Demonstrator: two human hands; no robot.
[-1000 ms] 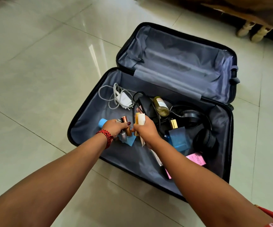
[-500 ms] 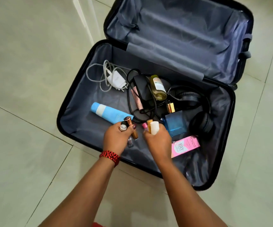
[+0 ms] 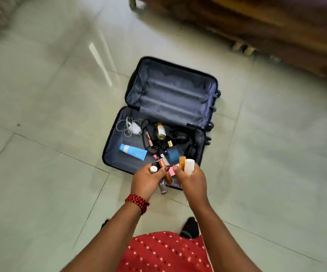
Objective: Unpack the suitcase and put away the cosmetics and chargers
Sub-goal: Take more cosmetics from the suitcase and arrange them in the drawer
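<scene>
While I stand over the open suitcase point(image 3: 164, 122) in the middle of the frame, its lined lid tipped up toward the top and its tray nearer me, what matters is that everything left lies ahead of and below both full hands. My left hand point(image 3: 148, 178) is curled around a cluster of small cosmetics: a copper tube point(image 3: 163, 166) poking up and slanting down to the right, a round silver cap point(image 3: 153, 169), and a clear vial point(image 3: 162, 186) hanging below my fist. My right hand point(image 3: 193, 178) is wrapped around a white bottle point(image 3: 189, 166) and an orange tube point(image 3: 182, 162), both upright.

In the tray, the headphones point(image 3: 186, 143) sit at right, the blue perfume bottle point(image 3: 174, 154) just beyond my right knuckles, and the blue tube point(image 3: 133, 152) at left, its long axis running left to right, nearer my left hand. The white charger point(image 3: 132, 128) with its cable lies at the tray's upper left, farthest from both hands.

I judge neither hand can take more, so this load should go to its place first; where that is, I cannot tell.
</scene>
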